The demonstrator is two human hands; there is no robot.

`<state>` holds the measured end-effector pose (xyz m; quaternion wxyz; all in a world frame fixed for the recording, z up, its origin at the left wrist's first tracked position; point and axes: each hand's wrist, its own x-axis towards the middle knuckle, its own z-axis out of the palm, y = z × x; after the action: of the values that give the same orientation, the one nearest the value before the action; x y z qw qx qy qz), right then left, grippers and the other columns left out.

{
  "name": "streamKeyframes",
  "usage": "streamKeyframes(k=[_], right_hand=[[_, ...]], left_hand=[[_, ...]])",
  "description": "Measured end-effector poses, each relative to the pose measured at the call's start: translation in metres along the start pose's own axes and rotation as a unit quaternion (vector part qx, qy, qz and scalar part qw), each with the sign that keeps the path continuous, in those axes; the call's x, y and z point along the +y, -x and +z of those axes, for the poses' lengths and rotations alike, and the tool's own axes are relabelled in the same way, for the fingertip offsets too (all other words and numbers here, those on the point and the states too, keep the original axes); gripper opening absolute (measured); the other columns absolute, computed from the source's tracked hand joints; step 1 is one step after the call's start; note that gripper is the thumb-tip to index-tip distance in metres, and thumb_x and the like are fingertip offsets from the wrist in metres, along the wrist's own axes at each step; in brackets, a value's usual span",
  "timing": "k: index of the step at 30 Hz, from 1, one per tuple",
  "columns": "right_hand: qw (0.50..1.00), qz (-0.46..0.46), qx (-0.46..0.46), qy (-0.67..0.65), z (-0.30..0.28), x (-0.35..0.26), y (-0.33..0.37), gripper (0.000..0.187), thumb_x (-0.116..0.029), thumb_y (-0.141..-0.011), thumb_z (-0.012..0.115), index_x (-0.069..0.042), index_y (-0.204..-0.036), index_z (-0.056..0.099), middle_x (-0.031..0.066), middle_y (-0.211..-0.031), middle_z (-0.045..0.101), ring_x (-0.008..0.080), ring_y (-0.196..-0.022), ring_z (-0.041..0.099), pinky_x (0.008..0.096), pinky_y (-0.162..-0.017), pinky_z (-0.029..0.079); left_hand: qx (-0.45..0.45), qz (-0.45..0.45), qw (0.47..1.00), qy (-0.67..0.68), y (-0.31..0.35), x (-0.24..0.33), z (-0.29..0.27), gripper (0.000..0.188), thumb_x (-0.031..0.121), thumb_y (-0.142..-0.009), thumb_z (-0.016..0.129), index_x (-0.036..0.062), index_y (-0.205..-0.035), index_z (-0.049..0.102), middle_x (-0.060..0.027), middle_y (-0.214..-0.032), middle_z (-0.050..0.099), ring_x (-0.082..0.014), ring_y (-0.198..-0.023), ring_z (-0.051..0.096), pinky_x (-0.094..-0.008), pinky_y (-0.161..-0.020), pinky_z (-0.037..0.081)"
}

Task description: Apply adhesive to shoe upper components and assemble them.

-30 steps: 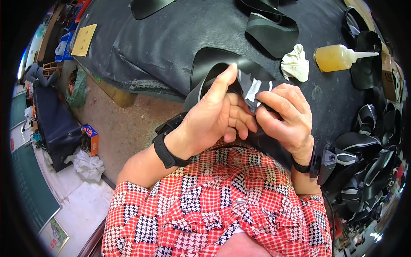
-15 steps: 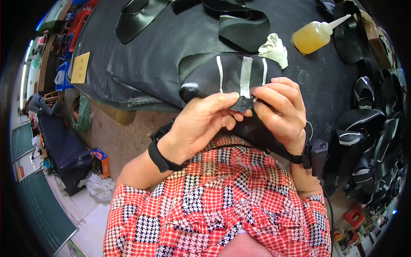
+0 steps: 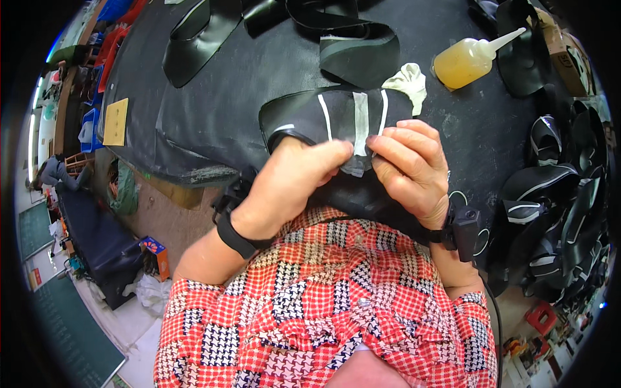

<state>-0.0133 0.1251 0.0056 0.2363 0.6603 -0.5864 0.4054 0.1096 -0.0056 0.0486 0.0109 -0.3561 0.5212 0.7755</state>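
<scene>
A black shoe upper lies before me on the dark padded worktop, with thin white lines and a broad pale grey strip down its middle. My left hand is closed on its near edge, the thumb pressed beside the strip's lower end; its other fingers are mostly hidden beneath. On the strip's right side, my right hand pinches the same edge between thumb and forefinger. A crumpled whitish cloth touches the upper's far right corner.
Beyond the cloth stands a squeeze bottle of yellow liquid with a long nozzle. More black cut pieces lie along the far side. Several uppers are heaped at the right. A yellow card rests on the worktop's left edge.
My left hand has rolled over, so its curled fingers no longer show under the edge. The upper's near edge now lies flatter. The whole view has shifted slightly.
</scene>
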Motion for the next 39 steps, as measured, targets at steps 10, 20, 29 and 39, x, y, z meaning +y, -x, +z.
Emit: streamKeyframes(k=[10, 20, 29, 39], right_hand=[[0.977, 0.18, 0.055, -0.103, 0.0, 0.019, -0.008, 0.022, 0.005, -0.058, 0.064, -0.003, -0.077, 0.057, 0.011, -0.099, 0.06, 0.025, -0.091, 0.055, 0.0351, -0.077, 0.046], [0.623, 0.55, 0.15, -0.536, -0.049, 0.027, -0.014, 0.03, -0.022, -0.085, 0.053, 0.004, -0.098, 0.05, 0.0163, -0.093, 0.057, 0.0163, -0.069, 0.057, 0.0251, -0.063, 0.047], [0.58, 0.611, 0.146, -0.518, -0.023, 0.033, -0.043, 0.012, -0.006, -0.075, 0.065, 0.0, -0.085, 0.059, 0.0042, -0.07, 0.06, 0.0054, -0.056, 0.052, 0.0166, -0.05, 0.04], [0.448, 0.481, 0.241, -0.714, 0.023, 0.016, -0.011, 0.02, -0.003, -0.08, 0.06, 0.0, -0.099, 0.058, 0.0082, -0.091, 0.062, 0.0135, -0.077, 0.058, 0.0244, -0.071, 0.048]], left_hand=[[-0.062, 0.037, 0.964, 0.256, -0.019, 0.004, 0.013, 0.012, 0.009, -0.083, 0.058, 0.0023, -0.094, 0.058, -0.0026, -0.083, 0.059, -0.0099, -0.071, 0.053, -0.0224, -0.062, 0.043], [0.061, 0.344, 0.936, 0.037, -0.051, 0.022, 0.041, 0.015, 0.007, -0.08, 0.063, -0.0006, -0.093, 0.061, -0.0023, -0.085, 0.062, -0.009, -0.072, 0.056, -0.0218, -0.064, 0.044], [0.074, 0.341, 0.936, -0.048, -0.044, 0.017, 0.043, 0.011, 0.007, -0.082, 0.059, -0.0001, -0.091, 0.06, -0.0029, -0.083, 0.061, -0.0096, -0.071, 0.055, -0.0234, -0.062, 0.044], [-0.11, 0.138, 0.908, 0.379, -0.035, 0.001, 0.044, 0.02, 0.014, -0.091, 0.044, -0.0034, -0.094, 0.053, -0.0085, -0.081, 0.057, -0.0137, -0.07, 0.053, -0.0216, -0.06, 0.044]])
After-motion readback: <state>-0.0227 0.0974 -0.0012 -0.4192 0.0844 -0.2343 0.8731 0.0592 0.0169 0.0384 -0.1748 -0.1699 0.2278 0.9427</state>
